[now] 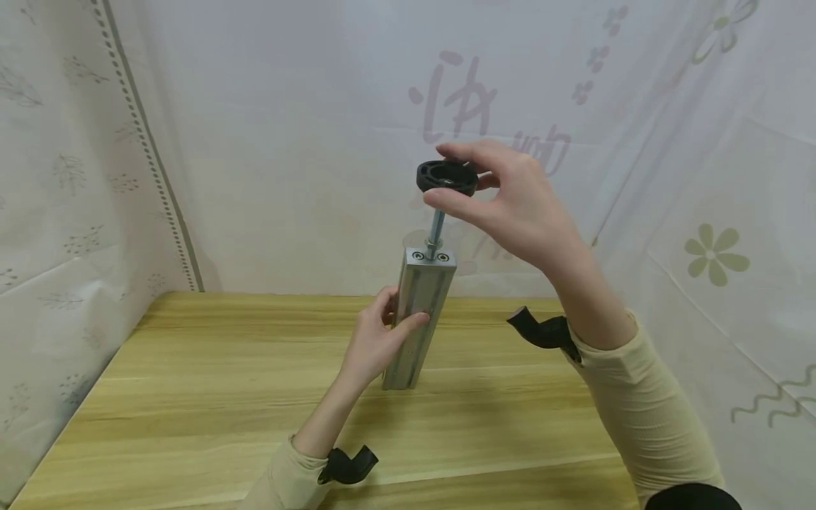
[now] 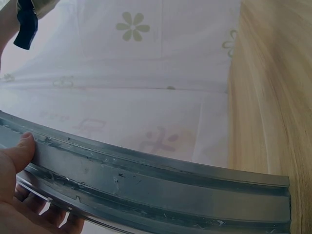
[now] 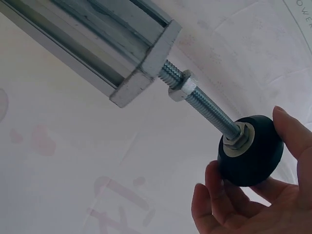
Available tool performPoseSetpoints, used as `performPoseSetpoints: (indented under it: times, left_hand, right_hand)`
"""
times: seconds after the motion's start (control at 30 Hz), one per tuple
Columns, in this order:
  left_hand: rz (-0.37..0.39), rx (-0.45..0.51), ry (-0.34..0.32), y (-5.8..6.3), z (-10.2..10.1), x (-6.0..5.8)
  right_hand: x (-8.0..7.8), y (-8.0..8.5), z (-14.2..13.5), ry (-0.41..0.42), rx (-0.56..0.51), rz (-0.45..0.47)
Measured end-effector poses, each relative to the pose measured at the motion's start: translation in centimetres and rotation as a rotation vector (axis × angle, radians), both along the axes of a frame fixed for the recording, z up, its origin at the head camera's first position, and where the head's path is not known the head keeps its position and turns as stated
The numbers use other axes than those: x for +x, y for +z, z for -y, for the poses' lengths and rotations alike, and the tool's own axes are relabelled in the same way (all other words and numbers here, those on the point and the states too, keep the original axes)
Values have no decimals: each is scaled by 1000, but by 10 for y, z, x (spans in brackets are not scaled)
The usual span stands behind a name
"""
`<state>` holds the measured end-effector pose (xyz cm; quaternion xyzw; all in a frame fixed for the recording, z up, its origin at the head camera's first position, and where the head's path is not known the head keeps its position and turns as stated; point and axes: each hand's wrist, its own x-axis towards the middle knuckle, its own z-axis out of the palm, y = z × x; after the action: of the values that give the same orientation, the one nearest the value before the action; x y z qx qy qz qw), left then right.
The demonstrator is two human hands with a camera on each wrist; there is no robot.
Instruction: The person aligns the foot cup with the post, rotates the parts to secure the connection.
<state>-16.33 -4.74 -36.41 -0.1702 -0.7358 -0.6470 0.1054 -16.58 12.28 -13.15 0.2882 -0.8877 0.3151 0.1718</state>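
Observation:
An aluminium profile (image 1: 418,312) stands on its end on the wooden table, leaning slightly. My left hand (image 1: 376,340) grips it around the middle, thumb across the near face; the left wrist view shows the profile's grooved side (image 2: 146,175) reaching down to the table. From the plate on its top end rises a threaded rod (image 3: 214,112) with a hex nut (image 3: 183,87) close to the plate. The rod carries a black round levelling foot (image 1: 446,177), whose underside faces up. My right hand (image 1: 503,195) holds the foot's rim between thumb and fingers.
The wooden table (image 1: 223,397) runs back to a white printed cloth (image 1: 287,142), which also hangs at both sides. A black curved mount sits on each wrist. A dark rounded object (image 1: 691,497) shows at the lower right edge.

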Motion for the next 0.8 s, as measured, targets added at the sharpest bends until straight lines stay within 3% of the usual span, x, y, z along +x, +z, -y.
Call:
performPoseSetpoints:
  times: [0.17, 0.57, 0.67, 0.8]
  left_hand:
    - [5, -7, -2, 0, 1, 0]
    - [16, 0, 0, 1, 1, 2]
    - [18, 2, -3, 1, 1, 2]
    - [14, 2, -5, 1, 1, 1]
  right_hand:
    - [-1, -3, 0, -34, -29, 7]
    - [-9, -8, -3, 21, -78, 29]
    - [-11, -8, -6, 77, -119, 81]
    - [-15, -7, -12, 205, -239, 224]
